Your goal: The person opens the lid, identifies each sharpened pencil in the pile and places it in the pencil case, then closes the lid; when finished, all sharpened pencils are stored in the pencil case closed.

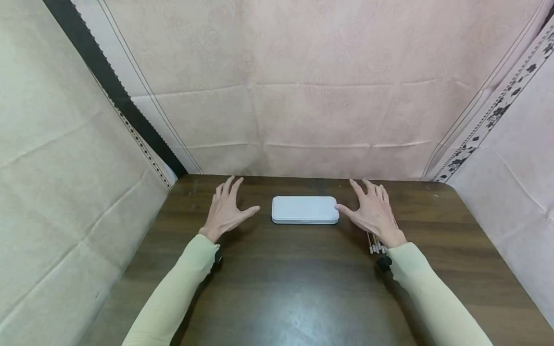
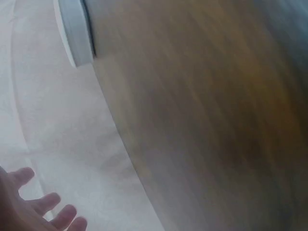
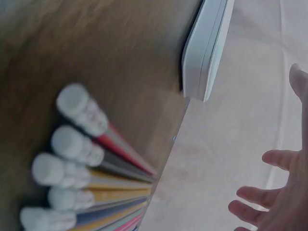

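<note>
A closed white pencil case [image 1: 304, 209], flat with rounded corners, lies on the table in the head view. To its left my left hand [image 1: 224, 211] hovers with fingers and thumb spread, holding nothing. My right hand [image 1: 373, 215] is spread too, its thumb tip overlapping the case's right end in this view. Several pencils [image 3: 120, 166] with white eraser ends lie side by side below the right hand; red, black, yellow and blue barrels show in the right wrist view. From above, the right hand and wrist hide most of them.
The dark brown wooden table [image 1: 277, 274] has rounded far corners. A pale patterned cloth [image 1: 311, 115] hangs right behind its far edge. More cloth hangs along the left side [image 1: 65, 192] and the right side [image 1: 515, 178].
</note>
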`<state>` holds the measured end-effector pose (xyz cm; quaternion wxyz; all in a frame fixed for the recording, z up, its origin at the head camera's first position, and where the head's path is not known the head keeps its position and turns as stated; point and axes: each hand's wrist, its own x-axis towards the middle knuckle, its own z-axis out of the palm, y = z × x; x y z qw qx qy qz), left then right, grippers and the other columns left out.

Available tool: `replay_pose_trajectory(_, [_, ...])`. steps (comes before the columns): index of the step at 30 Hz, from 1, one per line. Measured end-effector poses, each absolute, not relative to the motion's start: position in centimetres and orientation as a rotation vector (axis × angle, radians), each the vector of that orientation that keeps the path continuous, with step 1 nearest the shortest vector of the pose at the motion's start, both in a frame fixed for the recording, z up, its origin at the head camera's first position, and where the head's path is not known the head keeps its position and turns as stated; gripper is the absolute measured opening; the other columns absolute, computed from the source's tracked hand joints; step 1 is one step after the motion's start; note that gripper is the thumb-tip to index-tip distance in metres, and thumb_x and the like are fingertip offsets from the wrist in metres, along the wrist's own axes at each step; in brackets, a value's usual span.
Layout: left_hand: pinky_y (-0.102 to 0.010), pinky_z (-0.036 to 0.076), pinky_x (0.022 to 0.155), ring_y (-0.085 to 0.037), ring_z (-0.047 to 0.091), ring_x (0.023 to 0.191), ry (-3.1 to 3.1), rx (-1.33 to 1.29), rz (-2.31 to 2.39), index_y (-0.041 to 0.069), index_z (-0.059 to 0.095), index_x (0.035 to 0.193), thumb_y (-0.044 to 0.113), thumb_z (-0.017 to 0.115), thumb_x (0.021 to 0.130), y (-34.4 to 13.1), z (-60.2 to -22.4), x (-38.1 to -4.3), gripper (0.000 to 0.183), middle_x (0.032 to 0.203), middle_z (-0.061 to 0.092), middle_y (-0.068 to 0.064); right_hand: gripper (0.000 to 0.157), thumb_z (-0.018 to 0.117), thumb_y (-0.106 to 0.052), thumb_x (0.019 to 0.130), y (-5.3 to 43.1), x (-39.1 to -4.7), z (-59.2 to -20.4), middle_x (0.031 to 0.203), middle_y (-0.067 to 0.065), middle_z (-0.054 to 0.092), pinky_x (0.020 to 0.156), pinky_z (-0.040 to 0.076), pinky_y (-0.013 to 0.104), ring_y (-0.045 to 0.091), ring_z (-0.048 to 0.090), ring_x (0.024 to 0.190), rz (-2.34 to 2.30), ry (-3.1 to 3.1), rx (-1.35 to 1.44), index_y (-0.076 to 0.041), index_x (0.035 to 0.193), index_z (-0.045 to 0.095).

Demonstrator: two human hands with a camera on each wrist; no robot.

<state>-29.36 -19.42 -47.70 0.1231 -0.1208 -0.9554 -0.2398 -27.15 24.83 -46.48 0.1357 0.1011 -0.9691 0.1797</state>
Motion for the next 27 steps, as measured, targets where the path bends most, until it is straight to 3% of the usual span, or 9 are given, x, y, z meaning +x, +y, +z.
replay_pose_trajectory(7, [-0.066,0.047,0.118,-0.04,0.038,0.154,-2.822,-0.308,-1.027,0.019,0.03,0.171,0.058,0.086,0.085,-18.3,-47.4,-28.7,0.11,0.173,0.033,-0.016,0.087,0.075,-0.06,0.096,22.8,-26.7,-46.1,0.156,0.029,0.051,0.122,0.032,0.068,0.05,0.044,0.145,0.592,-2.784,0.364,-0.008,0.162,0.049])
replay_pose_trajectory(14, [-0.06,0.049,0.117,-0.04,0.054,0.141,-2.822,-0.317,-1.277,0.009,0.031,0.17,0.048,0.09,0.085,-16.9,-47.6,-28.5,0.11,0.166,0.044,-0.02,0.078,0.08,-0.053,0.095,20.6,-26.4,-46.3,0.147,0.027,0.062,0.115,0.044,0.065,0.046,0.056,0.135,0.635,-2.752,0.469,-0.002,0.151,0.061])
replay_pose_trajectory(22, [-0.06,0.051,0.115,-0.038,0.056,0.14,-2.792,-0.279,-1.44,0.012,0.036,0.168,0.043,0.093,0.083,-14.8,-48.1,-28.3,0.107,0.165,0.047,-0.018,0.066,0.085,-0.042,0.093,18.7,-26.5,-46.6,0.133,0.024,0.07,0.11,0.051,0.059,0.041,0.062,0.124,0.602,-2.724,0.615,0.005,0.137,0.07])
replay_pose_trajectory(27, [-0.057,0.054,0.113,-0.036,0.06,0.138,-2.833,-0.293,-1.45,0.011,0.036,0.168,0.04,0.095,0.082,-13.6,-48.7,-28.3,0.108,0.165,0.048,-0.016,0.063,0.088,-0.037,0.092,17.8,-26.4,-46.7,0.133,0.023,0.071,0.108,0.056,0.056,0.039,0.064,0.122,0.569,-2.751,0.67,0.004,0.137,0.071])
